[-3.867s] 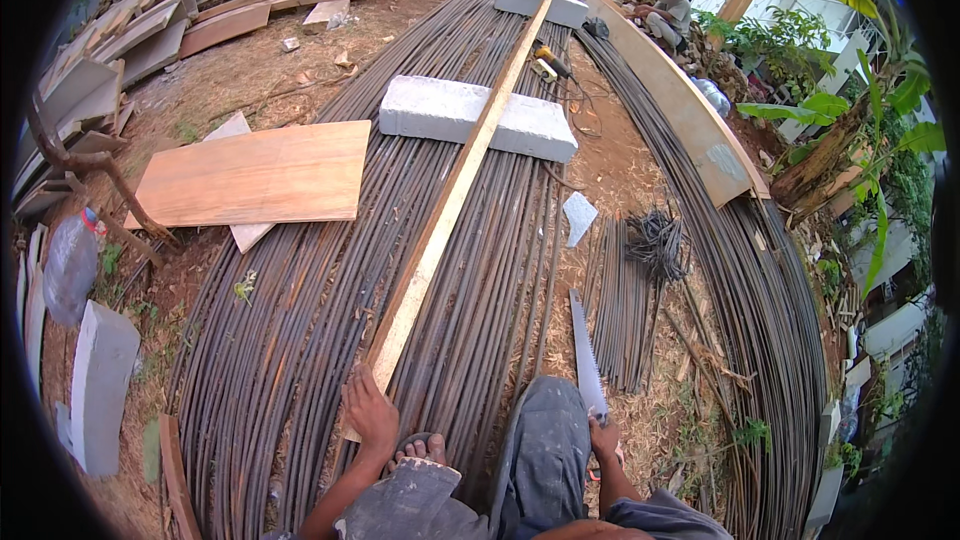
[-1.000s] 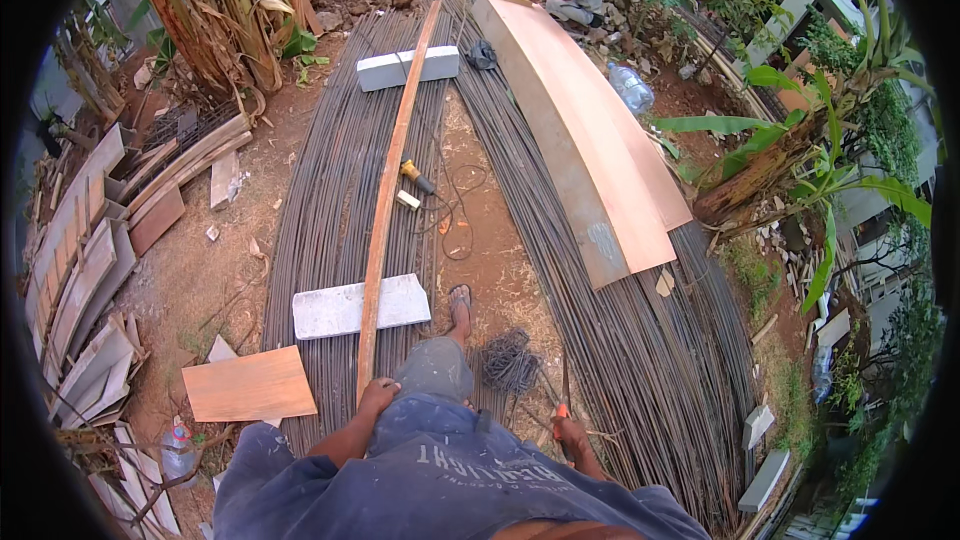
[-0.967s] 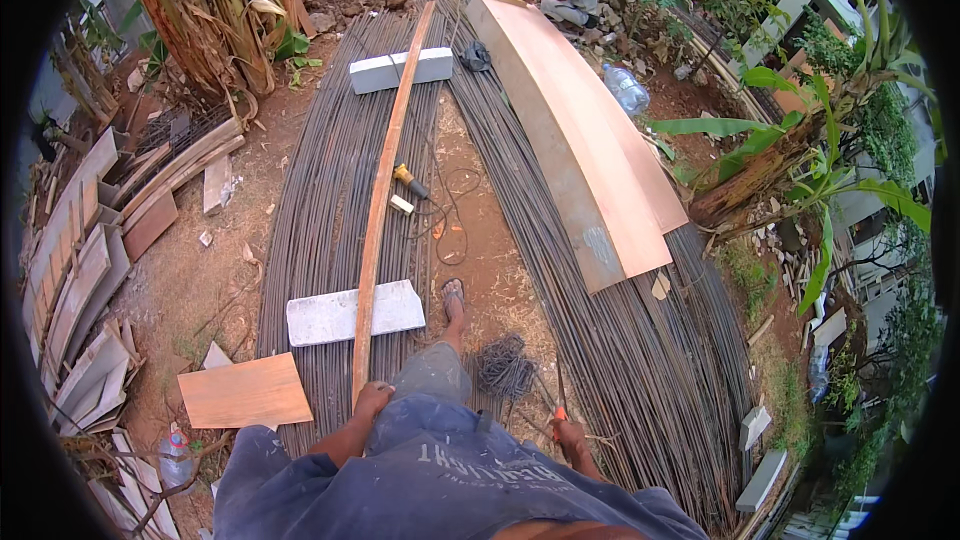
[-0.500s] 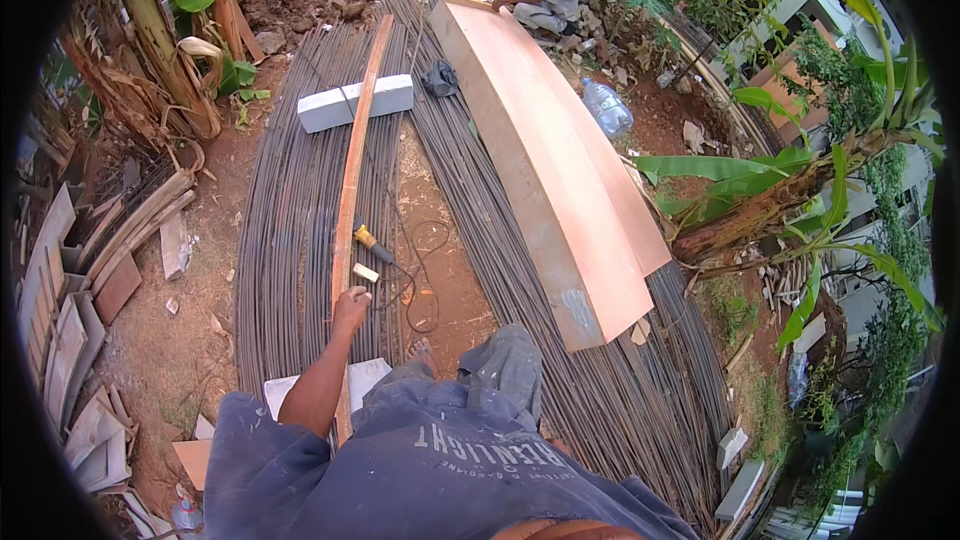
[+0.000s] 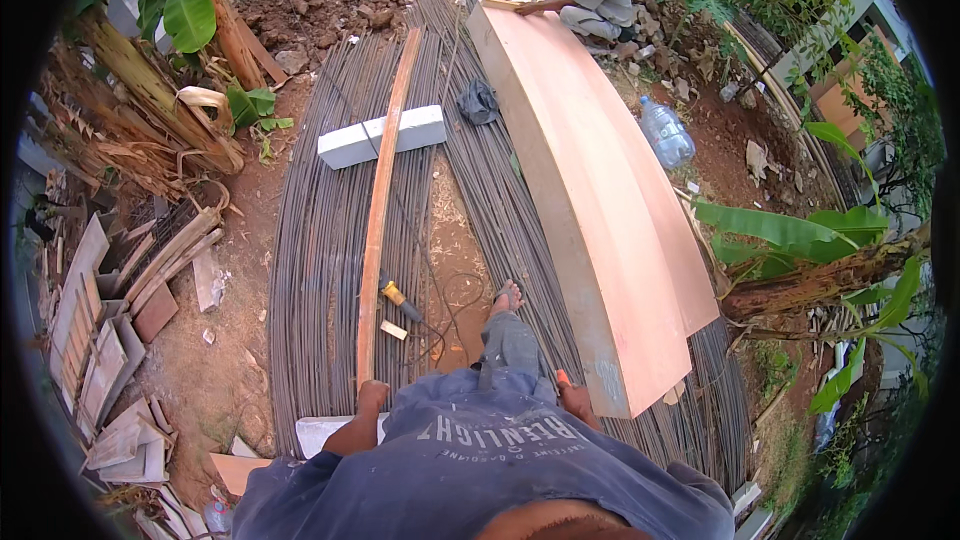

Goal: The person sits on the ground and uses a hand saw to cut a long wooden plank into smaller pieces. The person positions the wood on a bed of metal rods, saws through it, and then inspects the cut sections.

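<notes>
A long, narrow wooden batten (image 5: pixel 385 210) runs away from me over bundled steel bars (image 5: pixel 325 210). My left hand (image 5: pixel 373 397) is closed on its near end. Low by my right side, my right hand (image 5: pixel 576 401) is closed around a small orange object (image 5: pixel 563 378); most of it is hidden, so I cannot tell its kind. A white block (image 5: pixel 418 128) lies under the batten's far part, and another white block (image 5: pixel 312 434) shows beside my left forearm. A yellow-and-grey corded power tool (image 5: pixel 402 302) and a small pale wood offcut (image 5: pixel 394 330) lie right of the batten.
A long plywood box form (image 5: pixel 600 190) lies to the right, with a co-worker (image 5: pixel 600 2) crouching at its far end. Beyond it are a clear plastic water bottle (image 5: pixel 667 132) and banana plants (image 5: pixel 830 270). Scrap boards (image 5: pixel 110 360) are piled at left; a black cable (image 5: pixel 455 315) loops across the soil.
My left hand has come back along the batten toward me. My right hand has come into view with the orange object. One foot has stepped forward onto the bars.
</notes>
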A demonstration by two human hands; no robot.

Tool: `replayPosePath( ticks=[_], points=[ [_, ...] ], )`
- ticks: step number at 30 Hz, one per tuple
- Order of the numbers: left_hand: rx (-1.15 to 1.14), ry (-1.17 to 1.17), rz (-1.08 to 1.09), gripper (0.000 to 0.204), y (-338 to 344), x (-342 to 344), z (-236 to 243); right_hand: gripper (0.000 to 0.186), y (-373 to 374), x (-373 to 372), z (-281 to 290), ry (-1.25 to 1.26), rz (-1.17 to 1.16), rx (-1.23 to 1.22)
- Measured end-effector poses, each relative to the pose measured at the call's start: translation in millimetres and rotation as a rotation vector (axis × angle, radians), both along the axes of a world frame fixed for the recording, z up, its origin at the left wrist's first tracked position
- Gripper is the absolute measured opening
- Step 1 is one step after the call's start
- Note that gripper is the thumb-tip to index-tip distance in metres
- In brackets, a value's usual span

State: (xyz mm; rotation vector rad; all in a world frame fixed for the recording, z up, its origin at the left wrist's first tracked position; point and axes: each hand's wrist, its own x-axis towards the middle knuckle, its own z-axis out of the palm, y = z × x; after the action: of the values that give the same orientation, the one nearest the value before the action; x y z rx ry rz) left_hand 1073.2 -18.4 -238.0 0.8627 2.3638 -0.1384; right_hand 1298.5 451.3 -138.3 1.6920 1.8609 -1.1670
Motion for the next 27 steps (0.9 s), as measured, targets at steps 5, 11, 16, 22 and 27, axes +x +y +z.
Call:
replayPosePath(
  ticks=[5,11,16,22,27],
  points=[
    [0.351,-0.346,1.420,0.020,57.5,-18.0,85.2,0.059,117.5,-94.2,-19.8,-0.048,0.164,-0.133],
    [0.794,-0.290,1.514,0.035,181.3,-113.0,129.8,0.050,209.6,-227.7,21.0,-0.111,0.471,-0.173],
    [0.740,-0.346,1.331,0.035,217.9,-160.0,104.9,0.047,218.6,-294.8,35.5,-0.121,0.506,-0.100],
    [0.453,-0.373,1.191,0.027,191.9,-249.7,54.2,0.059,218.6,-332.4,2.7,-0.118,0.397,0.037],
    [0.786,-0.320,1.521,0.024,166.9,-375.4,59.3,0.047,197.6,-351.4,-25.6,-0.134,0.283,0.210]
  ],
)
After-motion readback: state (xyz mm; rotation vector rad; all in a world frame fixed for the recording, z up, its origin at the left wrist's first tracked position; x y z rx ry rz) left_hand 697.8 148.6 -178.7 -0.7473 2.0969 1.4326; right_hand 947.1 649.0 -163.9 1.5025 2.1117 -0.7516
